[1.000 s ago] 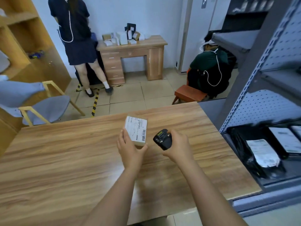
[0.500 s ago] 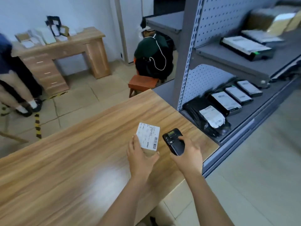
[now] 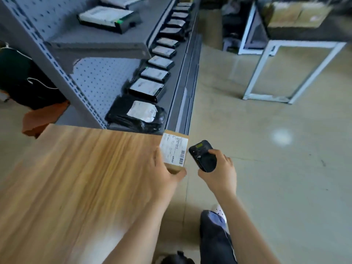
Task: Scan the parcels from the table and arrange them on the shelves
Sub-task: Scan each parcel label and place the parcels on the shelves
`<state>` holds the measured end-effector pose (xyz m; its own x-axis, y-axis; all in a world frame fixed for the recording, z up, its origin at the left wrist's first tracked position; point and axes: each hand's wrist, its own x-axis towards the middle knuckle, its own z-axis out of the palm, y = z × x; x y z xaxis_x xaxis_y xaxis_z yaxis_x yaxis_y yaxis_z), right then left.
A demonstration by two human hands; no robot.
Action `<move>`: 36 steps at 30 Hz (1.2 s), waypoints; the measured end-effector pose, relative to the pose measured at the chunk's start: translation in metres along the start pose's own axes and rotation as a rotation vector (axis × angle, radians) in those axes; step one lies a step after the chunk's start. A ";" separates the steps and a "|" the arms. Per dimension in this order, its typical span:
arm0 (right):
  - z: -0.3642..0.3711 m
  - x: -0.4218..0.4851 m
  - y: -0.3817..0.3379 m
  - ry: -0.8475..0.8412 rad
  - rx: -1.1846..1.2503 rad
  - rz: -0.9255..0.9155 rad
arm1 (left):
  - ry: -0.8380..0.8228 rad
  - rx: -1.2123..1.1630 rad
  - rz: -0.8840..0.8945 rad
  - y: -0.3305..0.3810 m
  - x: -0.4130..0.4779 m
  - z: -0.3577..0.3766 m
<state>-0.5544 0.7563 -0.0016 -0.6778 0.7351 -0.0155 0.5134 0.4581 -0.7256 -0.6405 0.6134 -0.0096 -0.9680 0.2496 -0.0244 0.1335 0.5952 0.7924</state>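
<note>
Left hand: wrapped round the lower end of a small brown box, thumb hooked under its near corner, fingers hidden behind it. A firm hold, and nothing else is in that hand.

Box: at the far right corner of the table, white label up, barcode along the label's right edge. Whether its base touches the table top, cannot tell.

Right hand: just off the table's right edge, over the floor. Fingers are curled about a black scanner, thumb laid on its top face. The scanner's front end sits just beside the box, a narrow gap between them.

Shelf rack: grey metal, directly beyond the table's far edge. On the lower shelf, nearest the table, lies a black bag parcel with a crumpled white label. Past it, a row of flat black parcels runs away from the table. One more labelled parcel lies on the shelf above.

Left of the table's far corner: an orange stool. Well right of the table, a pale metal frame stands on the floor.
</note>
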 end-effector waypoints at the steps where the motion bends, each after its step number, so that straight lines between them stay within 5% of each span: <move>1: -0.009 0.012 0.010 0.016 0.008 0.018 | -0.018 -0.006 0.027 0.011 0.008 0.016; 10: -0.101 0.160 0.088 0.078 0.013 0.082 | -0.099 0.031 0.196 0.124 0.083 0.161; 22: -0.129 0.306 0.129 0.091 0.046 0.136 | -0.152 0.037 0.155 0.194 0.185 0.260; 36: -0.117 0.657 0.054 0.201 0.047 0.097 | -0.073 0.032 0.263 0.323 0.516 0.353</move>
<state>-0.9103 1.3223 0.0299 -0.5058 0.8614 0.0469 0.5431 0.3602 -0.7585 -1.0222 1.2038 0.0182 -0.8815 0.4526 0.1345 0.3860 0.5266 0.7574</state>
